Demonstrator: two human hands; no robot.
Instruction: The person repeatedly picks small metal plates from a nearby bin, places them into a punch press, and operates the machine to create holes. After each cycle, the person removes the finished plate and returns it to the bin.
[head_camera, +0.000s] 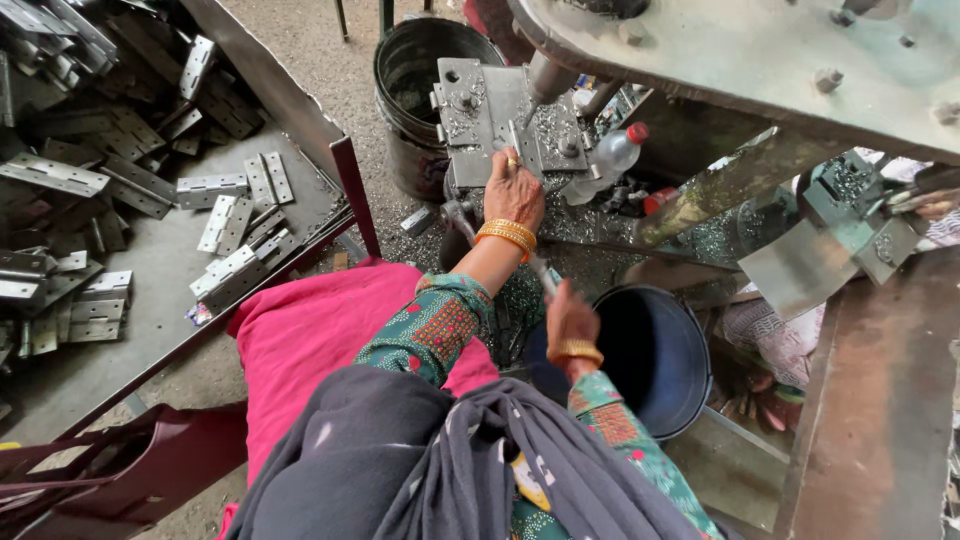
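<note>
My left hand (513, 190), with gold bangles at the wrist, reaches forward onto the grey metal jig plate (480, 105) of a drill press. Its fingers press on a small metal piece (507, 150) just below the drill spindle (548, 75). My right hand (572, 318) is lower and closer to me, motion-blurred. It is closed around a thin metal lever handle (543, 276) above a dark blue bucket (660, 365). Metal shavings cover the plate and the ledge beside it.
Several flat steel hinges (235, 215) lie heaped on a grey metal table (160, 340) at the left. A black bucket (410, 60) stands behind the jig, a clear plastic bottle (612, 152) to its right. The green machine head (760, 50) overhangs. Pink cloth (310, 340) covers my lap.
</note>
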